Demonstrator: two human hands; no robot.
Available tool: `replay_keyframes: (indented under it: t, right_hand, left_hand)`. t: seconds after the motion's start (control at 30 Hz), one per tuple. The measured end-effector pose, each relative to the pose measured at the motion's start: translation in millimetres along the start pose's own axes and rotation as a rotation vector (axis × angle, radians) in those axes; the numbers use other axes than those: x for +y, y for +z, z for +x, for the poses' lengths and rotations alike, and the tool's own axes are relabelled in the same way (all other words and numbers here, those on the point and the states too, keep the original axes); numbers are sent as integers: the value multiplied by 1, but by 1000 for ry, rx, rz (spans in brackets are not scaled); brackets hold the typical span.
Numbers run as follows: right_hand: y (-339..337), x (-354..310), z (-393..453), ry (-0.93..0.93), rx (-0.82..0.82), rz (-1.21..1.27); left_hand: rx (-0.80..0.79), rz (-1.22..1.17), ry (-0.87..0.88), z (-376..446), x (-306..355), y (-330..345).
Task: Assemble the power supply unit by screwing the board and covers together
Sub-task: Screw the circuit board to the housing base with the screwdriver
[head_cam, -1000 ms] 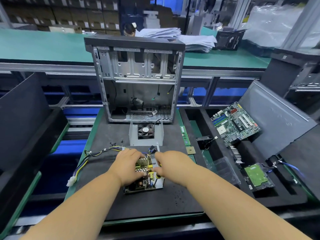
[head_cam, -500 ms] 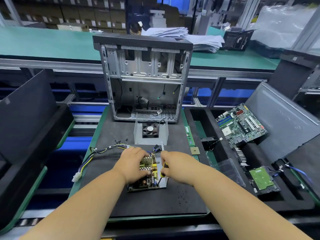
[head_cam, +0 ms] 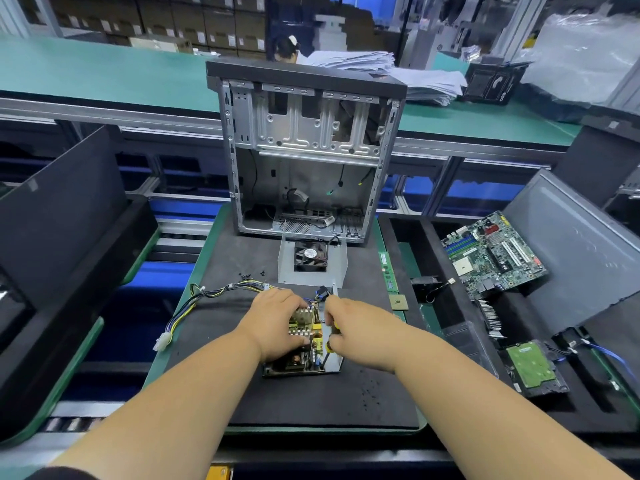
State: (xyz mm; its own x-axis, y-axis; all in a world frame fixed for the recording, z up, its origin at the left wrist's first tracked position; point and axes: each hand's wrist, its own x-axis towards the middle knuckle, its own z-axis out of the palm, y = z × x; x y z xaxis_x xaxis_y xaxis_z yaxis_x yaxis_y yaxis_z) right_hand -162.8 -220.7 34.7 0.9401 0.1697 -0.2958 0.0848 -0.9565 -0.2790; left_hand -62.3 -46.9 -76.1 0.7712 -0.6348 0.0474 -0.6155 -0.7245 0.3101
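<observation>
The power supply board (head_cam: pixel 300 362) lies in its metal base cover on the black mat, yellow and black parts showing. My left hand (head_cam: pixel 277 323) rests on top of the board, fingers curled over its heat sink. My right hand (head_cam: pixel 360 332) grips a screwdriver (head_cam: pixel 329 341) with a yellow and black handle, its tip pointing down at the board's right edge. The board's wire bundle (head_cam: pixel 194 303) runs off to the left and ends in a white plug. A silver cover with a black fan (head_cam: pixel 310 259) stands just behind.
An open computer case (head_cam: pixel 304 157) stands upright at the back of the mat (head_cam: pixel 311 400). Small black screws (head_cam: pixel 247 274) lie behind the wires. A foam tray on the right holds a motherboard (head_cam: pixel 493 254), a hard drive (head_cam: pixel 530 367) and a small chip (head_cam: pixel 398 302).
My right hand has brought the screwdriver upright over the board's right edge. My left hand has stayed on the board. The camera view has shifted slightly.
</observation>
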Motion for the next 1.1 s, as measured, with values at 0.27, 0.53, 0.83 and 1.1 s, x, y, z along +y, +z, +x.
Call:
replay_keyframes:
  t: [0.27,0.53,0.83,1.1]
  right_hand:
    - [9,-2,4,90,194,-325]
    - [4,2,-1,57,105,-31]
    - [10,2,3,62,180,-255]
    - [10,0,4,8,213,-81]
  left_hand:
    - [10,-4,-1,0,3,-2]
    - [14,-3,-1,-1,4,-4]
    - [18,-10,1,-2,5,-5]
    - [12,-5,0,-2,5,-5]
